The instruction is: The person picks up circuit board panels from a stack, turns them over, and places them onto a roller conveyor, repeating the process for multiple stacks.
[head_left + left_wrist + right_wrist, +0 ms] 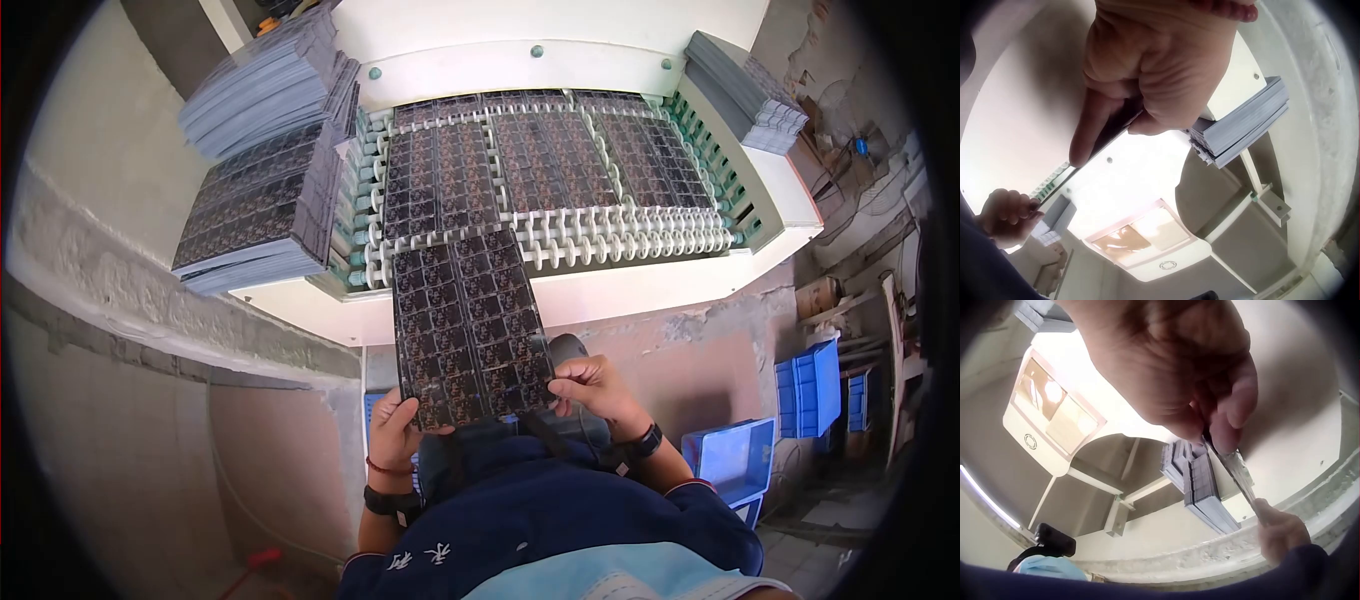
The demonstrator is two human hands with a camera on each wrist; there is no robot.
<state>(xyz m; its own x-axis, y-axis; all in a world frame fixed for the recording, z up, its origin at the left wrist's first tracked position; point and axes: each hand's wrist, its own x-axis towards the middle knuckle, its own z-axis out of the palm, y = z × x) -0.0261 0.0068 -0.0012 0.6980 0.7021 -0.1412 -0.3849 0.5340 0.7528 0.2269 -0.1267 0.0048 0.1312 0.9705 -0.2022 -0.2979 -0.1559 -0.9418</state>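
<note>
A dark printed circuit board panel (470,330) with a grid of repeated patterns is held between both hands. My left hand (394,428) pinches its near left corner, thumb on top; in the left wrist view the fingers of that left hand (1154,69) lie beneath the thin edge. My right hand (600,390) pinches the near right side between thumb and fingers. In the head view, the panel's far edge overlaps the front rollers (620,235) of the conveyor. Several similar panels (555,160) lie on the rollers behind.
Tall panel stacks (250,200) stand left of the conveyor, and another stack (745,95) sits on its right side. The white machine housing (560,30) rises behind. Blue crates (735,460) stand on the floor at right. A rough wall ledge (180,310) runs along the left.
</note>
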